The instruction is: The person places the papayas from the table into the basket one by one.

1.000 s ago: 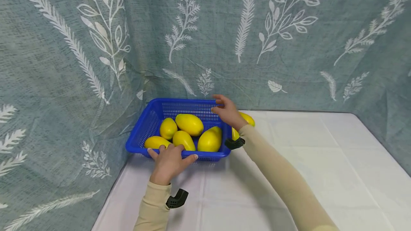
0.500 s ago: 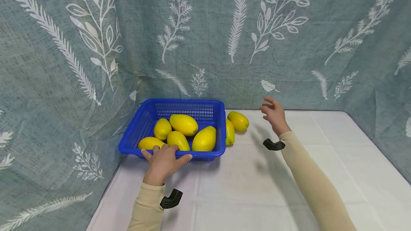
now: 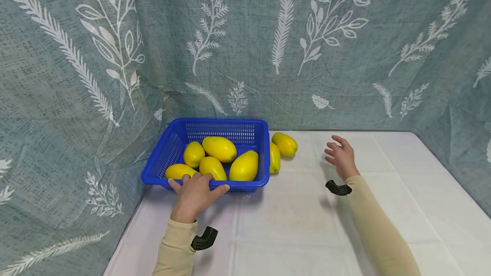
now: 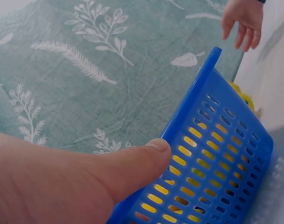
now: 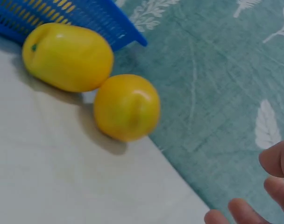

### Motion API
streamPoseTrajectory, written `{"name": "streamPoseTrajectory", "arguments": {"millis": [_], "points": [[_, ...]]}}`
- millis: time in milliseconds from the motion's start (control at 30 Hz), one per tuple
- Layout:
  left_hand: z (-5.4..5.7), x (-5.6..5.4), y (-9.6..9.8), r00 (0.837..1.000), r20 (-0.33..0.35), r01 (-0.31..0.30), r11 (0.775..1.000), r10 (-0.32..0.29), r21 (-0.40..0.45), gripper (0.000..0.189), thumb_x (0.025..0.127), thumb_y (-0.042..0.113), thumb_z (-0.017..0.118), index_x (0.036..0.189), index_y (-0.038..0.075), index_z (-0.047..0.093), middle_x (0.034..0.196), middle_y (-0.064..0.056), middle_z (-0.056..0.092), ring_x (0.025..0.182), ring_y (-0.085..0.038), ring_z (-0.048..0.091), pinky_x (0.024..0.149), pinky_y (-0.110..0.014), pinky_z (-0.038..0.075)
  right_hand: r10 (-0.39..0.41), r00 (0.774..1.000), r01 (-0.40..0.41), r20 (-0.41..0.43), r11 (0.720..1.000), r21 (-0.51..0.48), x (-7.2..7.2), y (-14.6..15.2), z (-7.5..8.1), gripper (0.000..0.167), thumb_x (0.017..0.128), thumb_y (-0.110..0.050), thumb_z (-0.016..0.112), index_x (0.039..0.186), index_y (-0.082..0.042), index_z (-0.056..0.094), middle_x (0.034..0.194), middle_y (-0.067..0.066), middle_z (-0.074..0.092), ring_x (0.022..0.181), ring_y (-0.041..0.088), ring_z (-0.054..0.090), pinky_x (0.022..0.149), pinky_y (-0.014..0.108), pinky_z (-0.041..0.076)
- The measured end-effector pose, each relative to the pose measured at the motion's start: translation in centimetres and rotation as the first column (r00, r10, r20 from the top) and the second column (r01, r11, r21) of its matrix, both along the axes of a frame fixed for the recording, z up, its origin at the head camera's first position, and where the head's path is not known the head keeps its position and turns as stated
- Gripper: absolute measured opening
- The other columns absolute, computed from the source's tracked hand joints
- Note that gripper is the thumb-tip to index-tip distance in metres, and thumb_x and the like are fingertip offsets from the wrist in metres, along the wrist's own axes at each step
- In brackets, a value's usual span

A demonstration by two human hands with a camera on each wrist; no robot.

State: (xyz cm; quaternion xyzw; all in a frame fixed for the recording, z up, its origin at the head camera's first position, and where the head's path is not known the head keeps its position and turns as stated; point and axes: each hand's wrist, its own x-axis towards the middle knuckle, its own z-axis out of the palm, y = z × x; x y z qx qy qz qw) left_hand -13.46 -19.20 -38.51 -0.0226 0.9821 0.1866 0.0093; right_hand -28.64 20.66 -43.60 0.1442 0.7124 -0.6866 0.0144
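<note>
A blue perforated plastic basket (image 3: 264,156) stands on the white-covered table with several smooth yellow, mango-like fruits (image 3: 219,149) inside. My left hand (image 3: 193,195) grips its front rim, fingers over the top edge and thumb (image 4: 146,161) along the outer side. Outside the basket, at its right wall, lie two more yellow fruits: one (image 3: 275,157) right beside the wall, the other (image 3: 284,144) just behind it. In the right wrist view the two fruits (image 5: 69,56) meet end to side. My right hand (image 3: 342,156) holds nothing, fingers loosely spread, to the right of them.
A grey-green curtain (image 3: 245,54) with white leaf prints hangs behind the table and along its left side. White cloth (image 3: 291,225) covers the table. Each wrist wears a black band-like mount (image 3: 338,188) over a beige sleeve.
My right hand has moved from above the basket's right rim out to the right, then lower and nearer, uncovering the two fruits beside the basket. The left hand keeps its hold on the rim.
</note>
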Motion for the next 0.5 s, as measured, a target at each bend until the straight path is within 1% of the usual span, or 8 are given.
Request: {"name": "streamPoseTrajectory", "arguments": {"millis": [100,200,300,367,500], "points": [[0.0,0.0,0.0,1.000,-0.005,0.000,1.000,0.000,0.003,0.052,0.091,0.053,0.070,0.115,0.006,0.072,0.116,-0.024,0.066,0.119,-0.059,0.049,0.103,-0.091,0.005,0.037,0.999,-0.037,0.004,0.999,0.013,-0.1,-0.5,-0.6,0.058,0.107,-0.022,0.046,0.160,-0.012,0.029,0.155,0.018,0.043,0.122,0.023,0.060,0.085,0.025,0.058],[-0.1,0.0,0.0,1.000,-0.010,0.001,1.000,-0.001,0.003,0.052,0.091,0.053,0.070,0.114,0.007,0.072,0.116,-0.024,0.066,0.118,-0.059,0.050,0.103,-0.091,0.005,0.062,0.998,-0.062,-0.002,0.998,0.017,-0.1,-1.3,-1.0,0.058,0.105,-0.021,0.047,0.160,-0.009,0.030,0.156,0.020,0.043,0.111,0.018,0.064,0.081,0.025,0.060],[-0.1,0.0,0.0,1.000,-0.007,0.002,1.000,-0.002,0.003,0.051,0.091,0.053,0.070,0.113,0.007,0.073,0.115,-0.024,0.067,0.117,-0.058,0.050,0.103,-0.091,0.005,0.088,0.996,-0.088,-0.001,0.996,0.013,0.1,-2.1,-1.2,0.059,0.105,-0.020,0.048,0.159,-0.008,0.030,0.156,0.022,0.043,0.105,0.015,0.066,0.079,0.025,0.061],[-0.1,-0.1,0.1,1.000,-0.002,0.001,1.000,-0.001,0.000,0.051,0.091,0.053,0.070,0.114,0.007,0.072,0.116,-0.024,0.067,0.117,-0.058,0.050,0.103,-0.091,0.005,0.106,0.994,-0.106,0.001,0.994,0.004,0.3,-2.8,-1.3,0.059,0.105,-0.020,0.049,0.159,-0.007,0.030,0.155,0.022,0.044,0.105,0.016,0.067,0.078,0.025,0.061],[-0.1,-0.1,0.1,1.000,0.005,0.000,1.000,0.000,-0.008,0.053,0.091,0.052,0.070,0.117,0.006,0.072,0.119,-0.025,0.066,0.119,-0.059,0.049,0.104,-0.091,0.004,0.157,0.988,-0.157,-0.002,0.987,0.019,0.6,-4.6,-1.4,0.058,0.104,-0.021,0.052,0.157,-0.006,0.033,0.152,0.023,0.045,0.113,0.025,0.067,0.080,0.030,0.063]]}}
